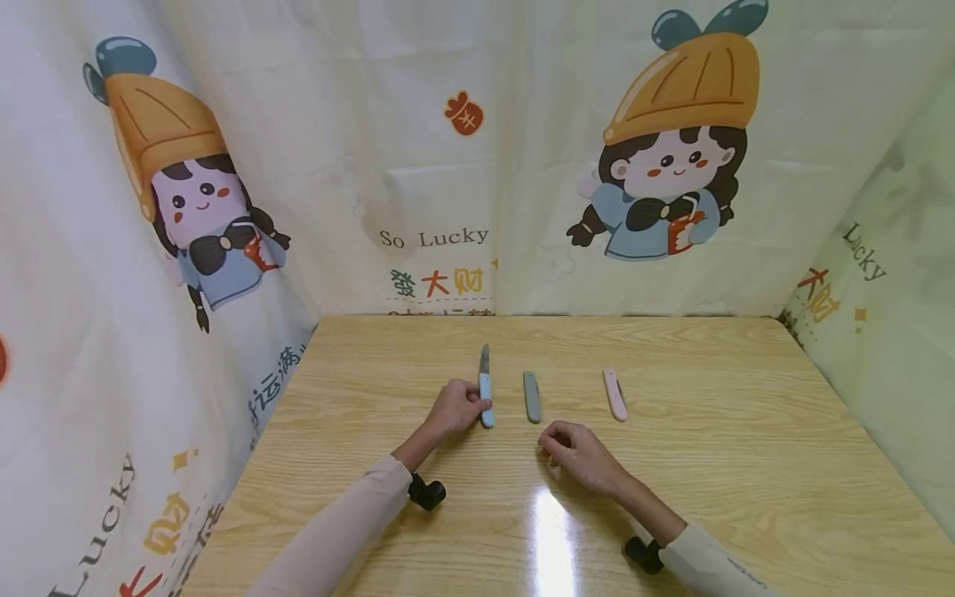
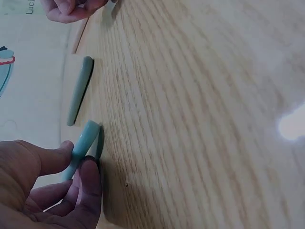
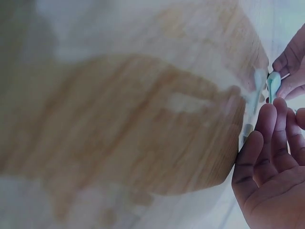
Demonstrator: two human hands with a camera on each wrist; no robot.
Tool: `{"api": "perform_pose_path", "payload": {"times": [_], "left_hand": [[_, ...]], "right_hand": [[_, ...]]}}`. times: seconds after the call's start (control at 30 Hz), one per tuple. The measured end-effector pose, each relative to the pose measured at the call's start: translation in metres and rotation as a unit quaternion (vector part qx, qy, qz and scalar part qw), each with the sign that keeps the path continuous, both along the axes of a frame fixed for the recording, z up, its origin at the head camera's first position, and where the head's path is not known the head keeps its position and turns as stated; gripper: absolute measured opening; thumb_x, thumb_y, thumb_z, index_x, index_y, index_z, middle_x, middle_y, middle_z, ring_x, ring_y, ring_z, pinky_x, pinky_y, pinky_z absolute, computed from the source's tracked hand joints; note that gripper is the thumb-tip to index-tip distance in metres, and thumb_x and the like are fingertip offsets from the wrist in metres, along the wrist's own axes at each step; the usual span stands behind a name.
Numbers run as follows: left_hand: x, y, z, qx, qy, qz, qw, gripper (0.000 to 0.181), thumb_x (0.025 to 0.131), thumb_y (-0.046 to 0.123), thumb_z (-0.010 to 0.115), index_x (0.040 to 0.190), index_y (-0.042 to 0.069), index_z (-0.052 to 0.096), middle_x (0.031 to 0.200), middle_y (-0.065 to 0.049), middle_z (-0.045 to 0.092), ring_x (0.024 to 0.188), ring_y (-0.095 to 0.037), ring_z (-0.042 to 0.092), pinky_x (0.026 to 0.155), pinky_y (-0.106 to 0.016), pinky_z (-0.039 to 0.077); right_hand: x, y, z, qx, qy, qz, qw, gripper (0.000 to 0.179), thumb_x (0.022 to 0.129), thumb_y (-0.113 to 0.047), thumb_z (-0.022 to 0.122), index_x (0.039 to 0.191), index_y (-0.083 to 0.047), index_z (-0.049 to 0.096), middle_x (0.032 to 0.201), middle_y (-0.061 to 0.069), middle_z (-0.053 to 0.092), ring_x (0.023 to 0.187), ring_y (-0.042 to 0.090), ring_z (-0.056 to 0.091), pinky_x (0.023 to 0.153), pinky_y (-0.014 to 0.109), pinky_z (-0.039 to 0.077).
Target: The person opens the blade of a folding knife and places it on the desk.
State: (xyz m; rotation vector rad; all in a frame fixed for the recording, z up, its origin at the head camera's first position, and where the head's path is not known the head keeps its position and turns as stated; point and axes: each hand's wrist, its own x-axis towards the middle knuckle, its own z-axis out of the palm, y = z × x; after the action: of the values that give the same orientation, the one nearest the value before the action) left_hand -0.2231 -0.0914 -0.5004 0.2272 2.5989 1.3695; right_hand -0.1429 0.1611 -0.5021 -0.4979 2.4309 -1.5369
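Observation:
My left hand (image 1: 458, 406) pinches the handle of a light blue folding knife (image 1: 486, 390), thumb on one side and fingers on the other. Its blade is out and points toward the back of the table. In the left wrist view the handle of this blue knife (image 2: 86, 137) tilts just over the wood. My right hand (image 1: 578, 454) holds nothing, its fingers loosely bent. Closest to it lies a grey-green folding knife (image 1: 532, 396), folded. A pink folding knife (image 1: 615, 395) lies farther right, also folded. In the right wrist view the right hand's fingers (image 3: 267, 119) show palm side.
All three knives are on or over a wooden table (image 1: 746, 464), toward its back. A printed curtain (image 1: 537, 182) hangs behind the table and at both sides. Black wrist cameras sit on both forearms, and light glares off the front of the table.

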Motion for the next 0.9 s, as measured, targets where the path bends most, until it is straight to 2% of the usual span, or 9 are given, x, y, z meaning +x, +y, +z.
{"api": "perform_pose_path", "payload": {"times": [0.23, 0.33, 0.4, 0.47, 0.53, 0.63, 0.7, 0.8, 0.9], "left_hand": [[-0.0041, 0.0015, 0.0028, -0.02, -0.007, 0.009, 0.9997, 0.021, 0.098, 0.009, 0.069, 0.113, -0.006, 0.072, 0.073, -0.001, 0.067, 0.058, -0.009, 0.055, 0.051, -0.022, 0.041], [-0.0063, 0.0018, 0.0022, -0.04, 0.006, 0.012, 0.9991, 0.014, 0.097, 0.012, 0.07, 0.099, -0.001, 0.074, 0.066, 0.003, 0.061, 0.055, -0.008, 0.05, 0.05, -0.022, 0.037], [-0.0071, 0.0017, 0.0013, -0.055, 0.025, 0.009, 0.9981, 0.014, 0.097, 0.013, 0.071, 0.089, 0.001, 0.073, 0.061, 0.006, 0.054, 0.052, -0.007, 0.045, 0.048, -0.022, 0.034], [-0.0071, 0.001, 0.0011, -0.068, 0.042, 0.005, 0.9967, 0.016, 0.096, 0.013, 0.071, 0.086, 0.002, 0.071, 0.057, 0.006, 0.047, 0.05, -0.007, 0.04, 0.047, -0.022, 0.03], [-0.0066, 0.0001, 0.0008, -0.07, 0.056, 0.002, 0.996, 0.012, 0.096, 0.012, 0.07, 0.094, 0.001, 0.073, 0.055, 0.007, 0.044, 0.048, -0.006, 0.037, 0.045, -0.021, 0.028], [-0.0061, -0.0011, 0.0005, -0.067, 0.063, -0.004, 0.9957, 0.017, 0.097, 0.01, 0.068, 0.109, -0.001, 0.073, 0.054, 0.007, 0.042, 0.045, -0.005, 0.035, 0.044, -0.021, 0.026], [-0.006, -0.0017, 0.0003, -0.066, 0.062, -0.007, 0.9959, 0.018, 0.098, 0.01, 0.067, 0.11, -0.002, 0.072, 0.052, 0.007, 0.041, 0.044, -0.005, 0.034, 0.043, -0.02, 0.026], [-0.0063, -0.0019, 0.0004, -0.068, 0.057, -0.011, 0.996, 0.012, 0.098, 0.01, 0.065, 0.097, 0.0, 0.072, 0.052, 0.007, 0.039, 0.044, -0.005, 0.033, 0.043, -0.02, 0.026], [-0.0069, -0.0016, 0.0006, -0.069, 0.059, -0.016, 0.9957, 0.013, 0.098, 0.009, 0.064, 0.088, 0.002, 0.068, 0.053, 0.006, 0.038, 0.046, -0.006, 0.033, 0.044, -0.021, 0.026]], "right_hand": [[-0.0003, -0.0006, -0.0015, 0.013, 0.001, 0.0, 0.9999, 0.023, 0.107, -0.023, 0.057, 0.102, -0.004, 0.07, 0.088, 0.007, 0.067, 0.078, 0.025, 0.064, 0.059, 0.028, 0.048], [-0.0004, -0.0003, -0.0026, 0.017, 0.003, 0.001, 0.9999, 0.023, 0.107, -0.022, 0.057, 0.102, -0.004, 0.07, 0.087, 0.007, 0.067, 0.078, 0.024, 0.063, 0.059, 0.027, 0.048], [-0.0001, 0.0, -0.0029, 0.016, 0.002, 0.004, 0.9999, 0.023, 0.107, -0.021, 0.056, 0.102, -0.004, 0.07, 0.087, 0.007, 0.067, 0.077, 0.023, 0.063, 0.059, 0.027, 0.048], [0.0003, 0.0003, -0.0026, 0.013, 0.003, 0.009, 0.9999, 0.023, 0.107, -0.02, 0.056, 0.102, -0.002, 0.069, 0.087, 0.007, 0.066, 0.077, 0.023, 0.063, 0.059, 0.027, 0.048], [0.0005, 0.0004, -0.0024, 0.012, 0.002, 0.014, 0.9998, 0.023, 0.107, -0.02, 0.056, 0.101, -0.002, 0.069, 0.087, 0.008, 0.066, 0.077, 0.023, 0.063, 0.059, 0.027, 0.048], [0.0002, 0.0003, -0.0022, 0.01, -0.002, 0.021, 0.9997, 0.022, 0.107, -0.019, 0.056, 0.101, -0.002, 0.069, 0.088, 0.008, 0.066, 0.078, 0.024, 0.063, 0.059, 0.027, 0.048], [-0.0004, -0.0001, -0.0026, 0.013, -0.005, 0.023, 0.9996, 0.022, 0.107, -0.019, 0.056, 0.101, -0.003, 0.069, 0.088, 0.008, 0.066, 0.078, 0.023, 0.062, 0.059, 0.026, 0.047], [-0.0011, -0.0003, -0.0025, 0.017, -0.005, 0.024, 0.9995, 0.021, 0.106, -0.019, 0.056, 0.101, -0.003, 0.069, 0.087, 0.008, 0.066, 0.079, 0.023, 0.062, 0.059, 0.026, 0.047], [-0.0015, 0.0, -0.0023, 0.021, -0.004, 0.025, 0.9995, 0.022, 0.106, -0.019, 0.056, 0.1, -0.003, 0.07, 0.088, 0.007, 0.066, 0.079, 0.023, 0.062, 0.06, 0.027, 0.048]]}}
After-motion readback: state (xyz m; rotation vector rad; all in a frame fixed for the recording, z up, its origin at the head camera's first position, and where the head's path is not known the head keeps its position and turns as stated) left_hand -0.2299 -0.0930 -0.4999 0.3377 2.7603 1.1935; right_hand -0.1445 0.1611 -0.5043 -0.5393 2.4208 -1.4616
